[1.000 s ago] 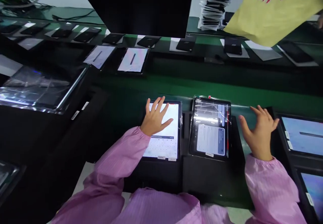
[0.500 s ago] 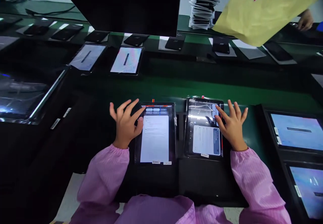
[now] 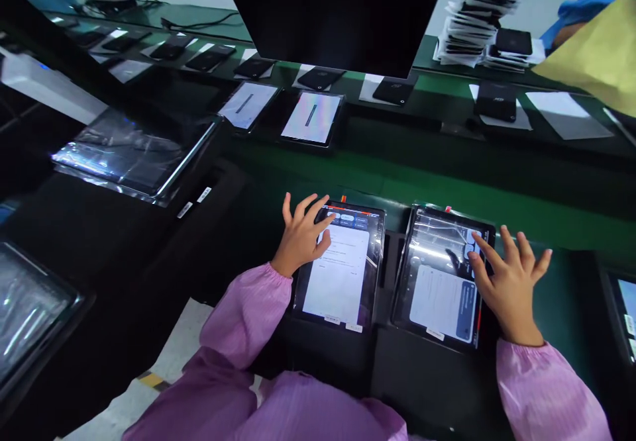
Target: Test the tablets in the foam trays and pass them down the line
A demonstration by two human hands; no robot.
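Two lit tablets lie side by side on a black stand in front of me. My left hand [image 3: 301, 236] rests with spread fingers at the top left corner of the left tablet [image 3: 342, 269], its forefinger touching the screen's upper edge. My right hand [image 3: 509, 282] is spread over the right side of the right tablet [image 3: 437, 279], which is wrapped in shiny film, with the forefinger on the screen near the top right. Neither hand holds anything. Both arms wear pink sleeves.
A big dark monitor [image 3: 338, 10] hangs above the green conveyor belt [image 3: 447, 189]. More lit tablets [image 3: 313, 116] and dark devices [image 3: 494, 100] lie along the far belt, beside a stack of booklets [image 3: 489, 20]. A film-wrapped tablet [image 3: 134, 153] sits at left. A yellow sheet [image 3: 596, 57] held by another person shows at right.
My view has swung left, so everything sits further right in the picture. My left hand came off the left screen to its top left corner; my right hand moved onto the right tablet.
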